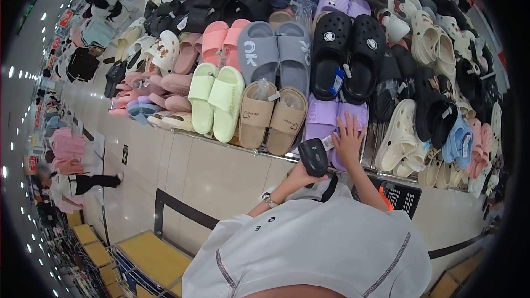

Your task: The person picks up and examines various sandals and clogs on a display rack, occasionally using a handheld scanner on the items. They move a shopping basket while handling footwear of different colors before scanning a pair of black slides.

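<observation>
My left hand point(298, 181), with a watch point(269, 199) at the wrist, is wrapped around a black handheld barcode scanner point(313, 158). The scanner's head is up against the front of the shoe display. Fingers spread, my right hand point(349, 144) lies on a pair of purple slides point(319, 120) at the display's front edge. A white tag point(329, 142) shows between the scanner and my right hand. Black clogs point(347, 49) with a blue tag point(337, 81) rest just above the purple pair. Tan slides point(255, 111) sit to the left of them.
Rows of slides and clogs fill the sloped rack, among them lime slides point(225, 99), grey slides point(266, 49) and cream clogs point(398, 138). A black perforated basket point(401, 197) is low on the right. Yellow-topped stands point(150, 258) are behind on the left. A person point(66, 187) walks in the aisle.
</observation>
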Available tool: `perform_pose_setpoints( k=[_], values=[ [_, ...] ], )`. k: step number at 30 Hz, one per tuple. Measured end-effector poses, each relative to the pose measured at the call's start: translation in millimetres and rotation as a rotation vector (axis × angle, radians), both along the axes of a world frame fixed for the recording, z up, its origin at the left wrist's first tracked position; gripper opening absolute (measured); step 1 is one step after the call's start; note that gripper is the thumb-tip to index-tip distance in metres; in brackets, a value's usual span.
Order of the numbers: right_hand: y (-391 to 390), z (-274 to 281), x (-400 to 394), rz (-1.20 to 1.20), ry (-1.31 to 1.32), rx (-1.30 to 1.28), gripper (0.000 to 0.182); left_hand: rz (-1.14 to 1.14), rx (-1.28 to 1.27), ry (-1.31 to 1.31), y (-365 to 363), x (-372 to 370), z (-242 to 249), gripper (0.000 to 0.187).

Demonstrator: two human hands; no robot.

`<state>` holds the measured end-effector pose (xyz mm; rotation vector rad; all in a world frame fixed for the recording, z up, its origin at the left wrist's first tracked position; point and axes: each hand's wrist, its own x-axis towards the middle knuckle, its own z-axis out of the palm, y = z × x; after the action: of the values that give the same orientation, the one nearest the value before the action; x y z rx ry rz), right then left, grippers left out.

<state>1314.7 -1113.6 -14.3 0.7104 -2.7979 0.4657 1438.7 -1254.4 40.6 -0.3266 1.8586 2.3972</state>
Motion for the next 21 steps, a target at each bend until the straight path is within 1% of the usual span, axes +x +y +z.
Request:
perform_pose_setpoints(
  k=[4,9,11,12,13,14,15,16,18,19,20,21],
  values=[
    [0.7,-12.2,-2.4,0.043,0.044,0.043,0.049,-0.022,-0.025,0.007,-3.0,3.4,0.7,0.045],
    [-1.8,-8.1,-2.0,0.047,0.053,0.028,0.049,0.077,-0.015,0.025,-2.2,8.6,-3.4,0.044],
    [-2.2,1.4,2.5,0.015,-0.042,-0.168,0.056,0.084,-0.013,0.027,-0.8,10.1,-1.2,0.044],
    [0.1,3.6,5.9,0.031,-0.037,-0.169,0.056,0.080,-0.014,0.026,-0.5,10.0,0.3,0.044],
    [3.9,5.1,11.2,0.184,-0.239,-0.367,0.061,0.097,-0.016,0.033,-0.2,9.9,0.7,0.044],
    [7.3,7.6,16.9,0.339,-0.447,-0.560,0.066,0.059,-0.013,0.003,0.0,10.3,0.9,0.054],
    [5.0,25.3,27.4,0.401,-0.645,-0.602,0.070,0.021,-0.011,-0.030,0.7,11.2,1.3,0.065],
    [1.0,41.7,42.1,0.459,-0.848,-0.638,0.074,0.038,-0.014,-0.031,0.5,10.9,3.0,0.065],
    [6.3,32.8,72.8,0.514,-1.094,-0.770,0.073,0.061,-0.145,0.046,2.0,10.6,7.9,0.063],
    [7.5,35.8,81.1,0.530,-1.100,-0.762,0.073,0.121,-0.134,-0.005,4.8,13.0,-1.6,0.074],
    [7.0,40.1,85.3,0.606,-1.001,-0.671,0.070,0.138,-0.137,0.002,9.3,17.6,-9.1,0.074],
    [4.1,44.1,89.7,0.680,-0.896,-0.582,0.067,0.186,-0.214,0.089,11.4,19.8,-8.9,0.079]
  ],
)
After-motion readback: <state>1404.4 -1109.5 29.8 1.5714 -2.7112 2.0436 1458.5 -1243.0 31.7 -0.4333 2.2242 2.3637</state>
